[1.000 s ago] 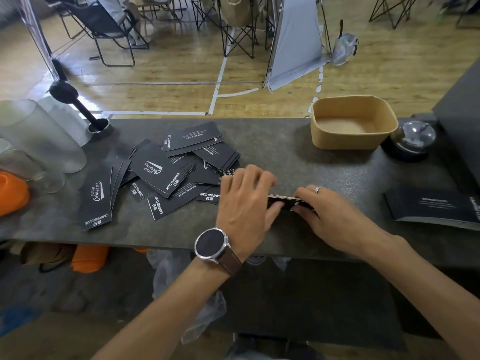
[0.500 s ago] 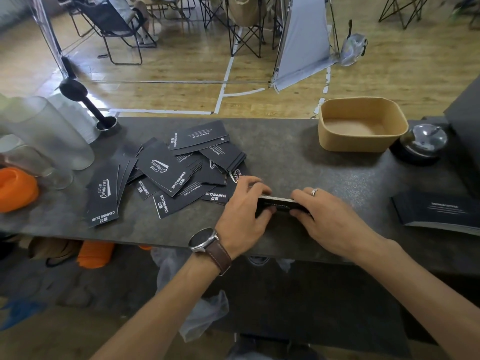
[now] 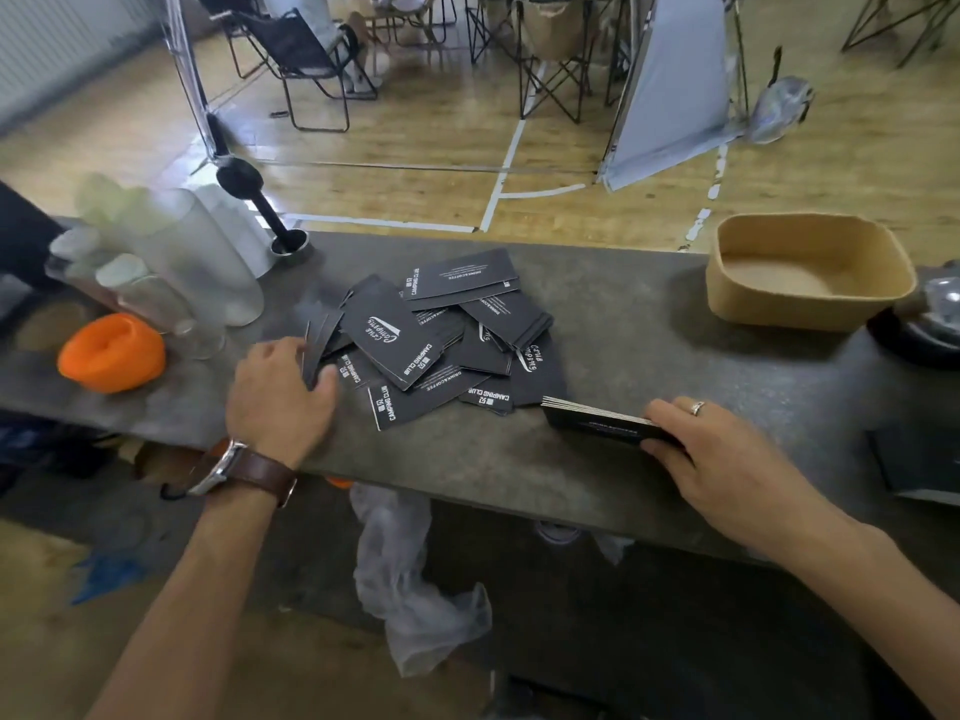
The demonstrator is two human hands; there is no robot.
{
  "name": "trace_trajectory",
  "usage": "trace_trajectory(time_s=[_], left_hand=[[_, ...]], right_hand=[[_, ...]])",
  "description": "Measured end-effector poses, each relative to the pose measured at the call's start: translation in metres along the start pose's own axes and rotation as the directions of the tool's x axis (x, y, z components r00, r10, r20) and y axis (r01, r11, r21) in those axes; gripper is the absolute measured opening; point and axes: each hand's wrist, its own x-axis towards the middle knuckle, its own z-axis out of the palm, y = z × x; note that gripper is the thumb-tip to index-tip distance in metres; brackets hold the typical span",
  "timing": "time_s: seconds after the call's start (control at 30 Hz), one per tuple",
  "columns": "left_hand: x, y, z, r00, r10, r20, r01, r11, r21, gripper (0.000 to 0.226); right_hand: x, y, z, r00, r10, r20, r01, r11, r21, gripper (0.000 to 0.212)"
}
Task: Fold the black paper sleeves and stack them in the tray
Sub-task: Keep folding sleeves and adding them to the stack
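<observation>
I read the split between my hands as a division of labour: my right hand (image 3: 727, 449) keeps the finished work together while my left hand (image 3: 283, 392) fetches more. The right one grips a squared-up bundle of folded black paper sleeves (image 3: 597, 420) standing on edge on the dark grey stone counter (image 3: 649, 335), thumb on the near face and fingers curled over the far one, so the creases stay pressed and the edges stay flush. The left one has its thumb and fingers pinching a few black sleeves (image 3: 314, 350) at the left edge of the loose pile of black printed paper sleeves (image 3: 436, 340), which is fanned across the middle of the counter, within easy reach of both arms.

The tan moulded-fibre tray (image 3: 810, 272) sits at the far right of the counter, well apart from the bundle, and I see nothing in it, so I judge the stacking step has not begun. Holding the bundle upright rather than flat probably makes it easier to add sleeves one at a time.

Clear plastic cups (image 3: 171, 267) and an orange rubbery object (image 3: 111, 353) crowd the left end, near my left hand, and I would mind them when lifting
</observation>
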Motion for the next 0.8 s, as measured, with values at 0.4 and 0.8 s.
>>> trace_trajectory(time_s=[0.4, 0.8], left_hand=[[-0.01, -0.031, 0.003, 0.991, 0.078, 0.11, -0.098, 0.978, 0.185, 0.023], [-0.023, -0.041, 0.003, 0.968, 0.074, -0.238, -0.029, 0.982, 0.187, 0.006]], right_hand=[[0.008, -0.009, 0.001, 1.0, -0.022, -0.02, 0.022, 0.999, 0.026, 0.013], [0.053, -0.071, 0.012, 0.978, -0.206, 0.006, 0.205, 0.974, 0.095, 0.008]])
